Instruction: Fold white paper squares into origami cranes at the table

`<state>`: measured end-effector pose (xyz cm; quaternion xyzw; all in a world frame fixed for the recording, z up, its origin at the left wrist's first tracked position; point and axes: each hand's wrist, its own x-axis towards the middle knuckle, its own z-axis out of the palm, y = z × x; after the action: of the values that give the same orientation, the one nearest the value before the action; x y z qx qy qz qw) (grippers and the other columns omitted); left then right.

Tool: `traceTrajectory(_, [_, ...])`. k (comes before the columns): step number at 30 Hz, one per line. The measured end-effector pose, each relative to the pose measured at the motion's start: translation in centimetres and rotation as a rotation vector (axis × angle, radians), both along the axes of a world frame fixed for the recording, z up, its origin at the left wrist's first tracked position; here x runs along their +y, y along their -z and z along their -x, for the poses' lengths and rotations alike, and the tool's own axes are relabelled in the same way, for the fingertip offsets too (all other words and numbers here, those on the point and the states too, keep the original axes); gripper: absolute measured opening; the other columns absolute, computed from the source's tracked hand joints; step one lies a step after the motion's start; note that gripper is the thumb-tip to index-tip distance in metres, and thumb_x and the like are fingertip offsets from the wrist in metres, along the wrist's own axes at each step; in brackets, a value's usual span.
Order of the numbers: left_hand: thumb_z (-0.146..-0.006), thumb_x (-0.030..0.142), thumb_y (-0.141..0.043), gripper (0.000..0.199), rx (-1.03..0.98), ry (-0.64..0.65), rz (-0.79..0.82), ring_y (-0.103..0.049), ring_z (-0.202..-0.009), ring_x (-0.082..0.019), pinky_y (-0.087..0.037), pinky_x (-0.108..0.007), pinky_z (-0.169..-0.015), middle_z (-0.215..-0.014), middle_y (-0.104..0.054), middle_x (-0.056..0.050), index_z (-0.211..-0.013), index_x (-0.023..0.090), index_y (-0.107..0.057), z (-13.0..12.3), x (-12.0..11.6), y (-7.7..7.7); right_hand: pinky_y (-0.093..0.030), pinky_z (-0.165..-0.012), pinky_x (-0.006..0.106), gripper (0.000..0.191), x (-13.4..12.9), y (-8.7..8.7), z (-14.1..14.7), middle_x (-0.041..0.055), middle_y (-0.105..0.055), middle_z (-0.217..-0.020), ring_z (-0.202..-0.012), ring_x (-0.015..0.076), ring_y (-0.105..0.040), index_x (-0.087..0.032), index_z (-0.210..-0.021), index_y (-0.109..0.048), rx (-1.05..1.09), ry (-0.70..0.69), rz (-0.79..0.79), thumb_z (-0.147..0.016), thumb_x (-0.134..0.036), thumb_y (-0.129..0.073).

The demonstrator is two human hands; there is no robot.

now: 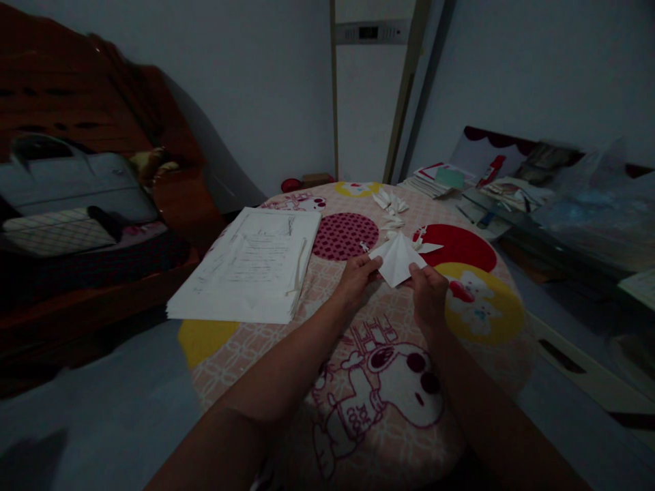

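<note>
Between my two hands is a folded sheet of white paper (397,259), with creases fanning out from its top point. My left hand (358,276) pinches its left corner, and my right hand (428,290) pinches the right side with the thumb on top. Just beyond the sheet lie several small folded white paper pieces (389,202), some with pointed tips like paper cranes. One pointed white piece (431,248) pokes out on the right behind the sheet. Everything rests on or above a round table with a patterned cloth (348,409).
A thick stack of printed paper (245,273) lies on the table's left side. To the right, a glass shelf (491,204) carries papers, a red tube (492,170) and a plastic bag (583,198). A wooden bench (174,198) with a pale handbag (82,181) stands at the left.
</note>
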<state>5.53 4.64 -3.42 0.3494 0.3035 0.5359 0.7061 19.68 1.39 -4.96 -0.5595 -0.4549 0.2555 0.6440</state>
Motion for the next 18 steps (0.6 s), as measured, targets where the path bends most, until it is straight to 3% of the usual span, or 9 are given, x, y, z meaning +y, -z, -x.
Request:
traceTrajectory(5, [-0.060, 0.036, -0.086, 0.033, -0.035, 0.033, -0.019, -0.065, -0.069, -0.015, -0.052, -0.027, -0.072, -0.077, -0.074, -0.008, -0.074, 0.010, -0.071, 0.27, 0.12, -0.15, -0.048, -0.058, 0.031, 0.033, -0.05, -0.01, -0.14, -0.0006, -0.059, -0.055, -0.061, 0.0191, -0.056, -0.018, -0.070, -0.066, 0.025, -0.018, 0.001, -0.081, -0.048, -0.060])
traceTrajectory(11, [-0.059, 0.043, -0.087, 0.040, -0.019, 0.028, -0.053, -0.065, -0.070, -0.015, -0.051, -0.028, -0.073, -0.077, -0.073, -0.007, -0.074, 0.010, -0.071, 0.57, 0.37, -0.16, -0.050, -0.059, 0.032, 0.035, -0.12, -0.13, -0.10, 0.0011, -0.064, -0.059, -0.062, 0.0202, -0.060, -0.017, -0.082, -0.071, 0.061, -0.070, -0.002, -0.083, -0.049, -0.059])
traceTrajectory(18, [-0.061, 0.049, -0.085, 0.044, 0.026, 0.029, -0.116, -0.065, -0.070, -0.015, -0.051, -0.028, -0.075, -0.075, -0.072, -0.006, -0.074, 0.011, -0.069, 0.75, 0.62, 0.03, -0.049, -0.053, 0.031, 0.033, -0.12, -0.09, 0.04, 0.0010, -0.065, -0.061, -0.057, 0.0183, -0.059, -0.018, -0.070, -0.067, 0.133, -0.103, -0.041, -0.084, -0.048, -0.062])
